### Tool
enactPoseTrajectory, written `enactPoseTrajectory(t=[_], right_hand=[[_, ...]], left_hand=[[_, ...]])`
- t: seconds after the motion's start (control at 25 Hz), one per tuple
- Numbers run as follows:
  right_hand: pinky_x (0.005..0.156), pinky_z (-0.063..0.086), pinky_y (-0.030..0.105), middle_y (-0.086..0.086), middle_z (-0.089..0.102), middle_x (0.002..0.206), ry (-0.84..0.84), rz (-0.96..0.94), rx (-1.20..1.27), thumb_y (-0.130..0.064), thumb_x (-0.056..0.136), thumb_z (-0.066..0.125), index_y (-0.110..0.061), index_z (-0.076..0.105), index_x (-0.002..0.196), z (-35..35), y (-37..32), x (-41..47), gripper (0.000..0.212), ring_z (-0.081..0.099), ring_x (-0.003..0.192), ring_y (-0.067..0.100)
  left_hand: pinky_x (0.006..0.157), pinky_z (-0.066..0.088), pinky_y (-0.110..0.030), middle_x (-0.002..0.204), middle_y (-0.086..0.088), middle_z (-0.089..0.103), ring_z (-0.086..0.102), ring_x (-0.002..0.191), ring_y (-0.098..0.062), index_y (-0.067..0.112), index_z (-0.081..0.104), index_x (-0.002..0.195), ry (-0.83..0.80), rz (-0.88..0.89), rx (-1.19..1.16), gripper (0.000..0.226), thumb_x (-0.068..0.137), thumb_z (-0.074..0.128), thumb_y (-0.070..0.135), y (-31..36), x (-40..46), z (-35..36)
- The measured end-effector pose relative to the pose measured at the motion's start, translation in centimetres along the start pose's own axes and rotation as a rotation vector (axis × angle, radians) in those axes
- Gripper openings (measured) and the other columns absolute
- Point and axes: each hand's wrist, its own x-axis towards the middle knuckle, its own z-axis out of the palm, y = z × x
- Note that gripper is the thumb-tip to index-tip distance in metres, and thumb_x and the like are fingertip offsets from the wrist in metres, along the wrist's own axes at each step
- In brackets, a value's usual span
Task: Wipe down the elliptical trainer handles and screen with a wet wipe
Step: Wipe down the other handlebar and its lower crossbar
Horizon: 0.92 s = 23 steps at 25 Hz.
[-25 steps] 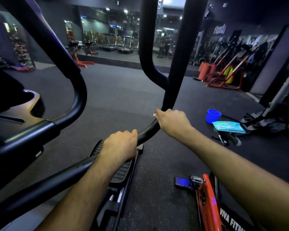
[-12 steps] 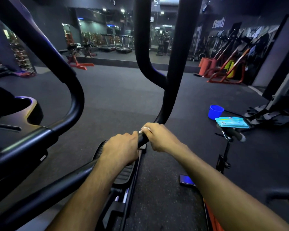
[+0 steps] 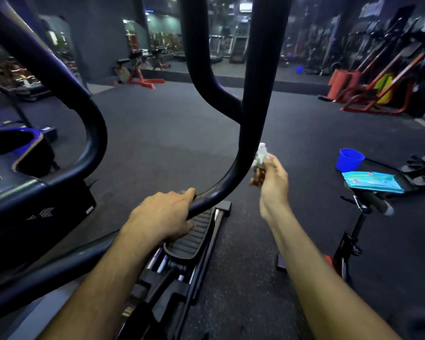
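Wipe (image 3: 261,153) sits bunched in your right hand's (image 3: 272,182) pinch, just right of the handle (image 3: 253,114), not touching. Your left hand (image 3: 165,214) curls round the handle's lower bend. Soft, limp, damp: wrap it round the stiff tube.

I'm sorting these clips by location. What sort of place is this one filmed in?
Almost certainly a commercial gym. The person stands at an elliptical trainer, its black handle and ribbed pedal in front of them. Treadmills line the far wall, and red-framed weight machines stand on dark rubber flooring.
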Motion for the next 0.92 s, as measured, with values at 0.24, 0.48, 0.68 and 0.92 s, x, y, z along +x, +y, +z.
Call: enactPoseTrajectory(t=[0.24,0.48,0.68,0.92], right_hand=[[0.081,0.051,0.034,0.025,0.067,0.1,-0.392,0.216,0.348,-0.02,0.107,0.036,0.01,0.063,0.116,1.4,-2.5,1.8,0.041,0.064,0.085,0.033],[0.077,0.05,0.045,0.023,0.062,0.093,-0.556,0.213,0.378,-0.046,0.108,0.031,0.004,0.063,0.109,1.1,-3.1,3.4,0.059,0.06,0.079,0.031],[0.094,0.053,0.043,0.026,0.063,0.1,-0.615,0.482,0.425,-0.055,0.106,0.027,0.007,0.063,0.111,0.0,1.5,0.0,0.072,0.062,0.098,0.037],[0.081,0.05,0.046,0.022,0.06,0.086,-0.663,0.241,0.319,-0.066,0.101,0.023,0.003,0.064,0.096,0.5,-1.6,3.5,0.08,0.058,0.082,0.033]], left_hand=[[0.076,0.052,-0.042,0.107,0.0,0.065,0.064,0.093,-0.031,0.035,0.035,0.121,-0.052,-0.046,0.028,0.043,0.094,0.06,0.059,0.1,0.3,0.1],[0.088,0.054,-0.044,0.111,0.001,0.068,0.066,0.102,-0.032,0.04,0.038,0.121,-0.117,-0.091,-0.016,0.05,0.088,0.063,0.068,0.2,0.7,0.0],[0.085,0.055,-0.043,0.109,0.004,0.068,0.068,0.099,-0.028,0.043,0.041,0.122,-0.109,-0.146,-0.018,0.048,0.087,0.065,0.066,0.4,0.9,0.3],[0.084,0.056,-0.044,0.102,0.008,0.065,0.067,0.095,-0.026,0.044,0.041,0.12,-0.12,-0.138,-0.037,0.047,0.087,0.066,0.066,0.2,1.2,0.3]])
